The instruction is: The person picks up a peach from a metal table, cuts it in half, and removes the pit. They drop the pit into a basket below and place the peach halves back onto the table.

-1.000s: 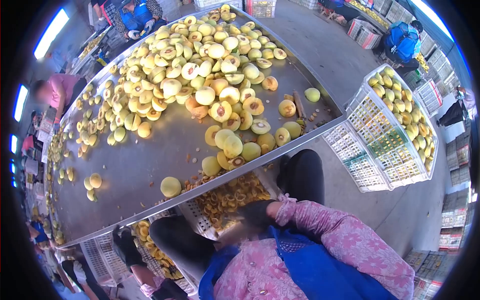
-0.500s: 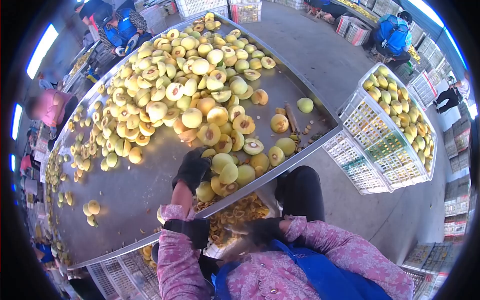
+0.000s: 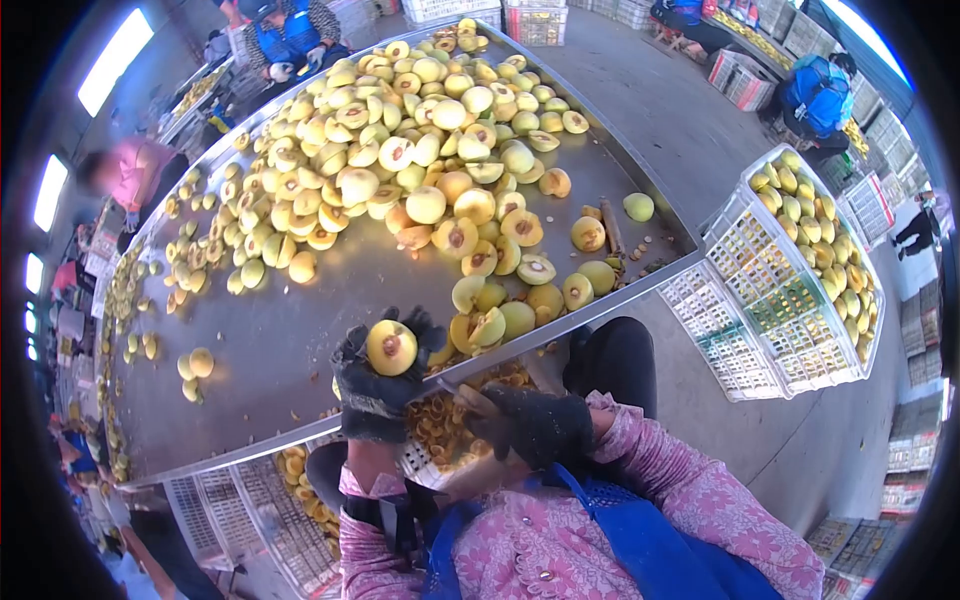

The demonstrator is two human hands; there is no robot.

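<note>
My left hand (image 3: 385, 375), in a black glove, holds up a peach half (image 3: 391, 347) over the near edge of the metal table (image 3: 270, 350). Its cut face with the brown pit hollow looks up at me. Gloved in black too, my right hand (image 3: 535, 425) is closed just below and right of it, over the near rim. A small slim tool (image 3: 450, 384) pokes out of its fingers, mostly hidden. Several peach halves (image 3: 487, 325) lie on the table right beside my left hand. Below both hands sits a crate of brown scraps (image 3: 440, 430).
A large heap of peach halves (image 3: 400, 140) covers the table's far part. A stick (image 3: 612, 228) lies near the right corner. Stacked white crates (image 3: 790, 320) with fruit stand on the right floor. Another crate (image 3: 290, 530) is under the table. Co-workers (image 3: 815, 95) sit farther off.
My left hand has come back from the fruit at the near edge and turned up, now with a peach half in it. My right hand has risen towards it. The view has shifted slightly.
</note>
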